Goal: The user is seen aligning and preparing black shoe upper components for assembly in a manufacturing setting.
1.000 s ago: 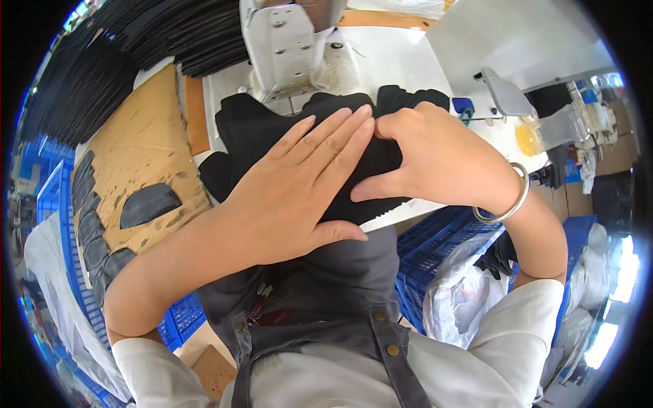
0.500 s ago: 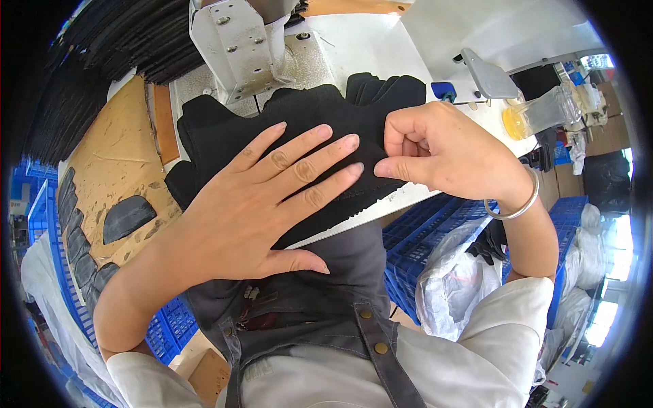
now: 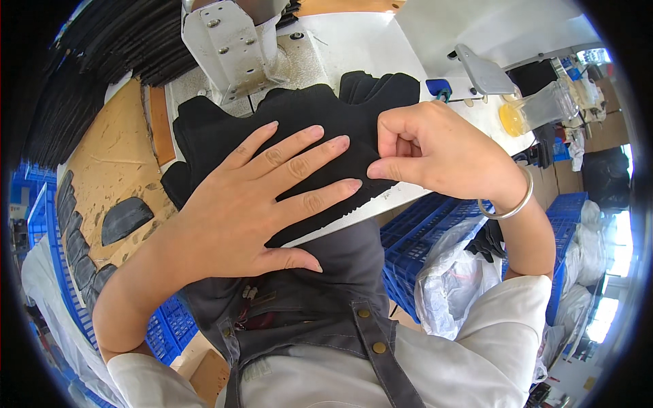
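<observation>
Black fabric pieces with scalloped edges lie layered on the white sewing-machine table. My left hand rests flat across them, fingers spread and thumb apart near the front edge. At the right side of the fabric, my right hand is closed, its thumb and curled forefinger close together against the cloth. Whatever its fingers pinch, if anything, is hidden. A silver bangle circles that wrist.
Behind the fabric stands a white metal machine part. Dark stacked pieces and brown cardboard are at left. A clear container with a yellow lid lies at right. Blue crates and a white plastic bag sit below.
</observation>
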`<state>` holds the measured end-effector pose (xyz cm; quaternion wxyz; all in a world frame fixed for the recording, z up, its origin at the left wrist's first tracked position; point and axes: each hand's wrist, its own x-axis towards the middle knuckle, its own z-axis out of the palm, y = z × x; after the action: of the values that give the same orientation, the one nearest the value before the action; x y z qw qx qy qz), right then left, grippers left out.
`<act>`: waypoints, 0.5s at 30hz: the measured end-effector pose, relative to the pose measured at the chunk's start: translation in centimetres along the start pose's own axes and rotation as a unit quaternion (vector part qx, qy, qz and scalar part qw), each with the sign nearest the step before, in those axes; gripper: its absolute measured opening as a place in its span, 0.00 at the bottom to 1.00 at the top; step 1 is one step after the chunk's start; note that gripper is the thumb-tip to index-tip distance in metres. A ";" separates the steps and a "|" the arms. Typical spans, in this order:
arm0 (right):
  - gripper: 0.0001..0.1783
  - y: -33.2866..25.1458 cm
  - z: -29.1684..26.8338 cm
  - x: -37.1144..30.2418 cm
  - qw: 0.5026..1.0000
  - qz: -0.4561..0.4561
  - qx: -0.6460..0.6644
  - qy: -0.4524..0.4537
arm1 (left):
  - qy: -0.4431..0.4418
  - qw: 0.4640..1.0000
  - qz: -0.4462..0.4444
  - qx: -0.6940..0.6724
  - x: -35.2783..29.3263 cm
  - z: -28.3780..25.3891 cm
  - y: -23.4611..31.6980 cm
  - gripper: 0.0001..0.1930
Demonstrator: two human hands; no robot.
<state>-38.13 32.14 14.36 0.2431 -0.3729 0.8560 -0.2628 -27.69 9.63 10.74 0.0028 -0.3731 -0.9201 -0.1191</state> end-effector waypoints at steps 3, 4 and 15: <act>0.14 -0.6 0.3 -0.9 0.981 -0.010 -0.188 0.052 | 0.004 1.000 -0.004 -0.008 -0.2 0.0 -0.1 0.39; 0.14 -0.9 0.7 -1.3 0.980 -0.014 -0.192 0.053 | 0.007 1.000 -0.006 -0.005 -0.3 -0.1 -0.1 0.39; 0.20 1.2 2.7 -2.0 0.862 -0.314 -0.347 0.196 | 0.067 0.995 -0.009 -0.077 -0.8 0.7 -0.6 0.48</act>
<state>-35.92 33.64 12.00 -0.1701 -0.6231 0.7594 -0.0789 -27.41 8.81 9.88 0.0345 -0.3554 -0.9093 -0.2138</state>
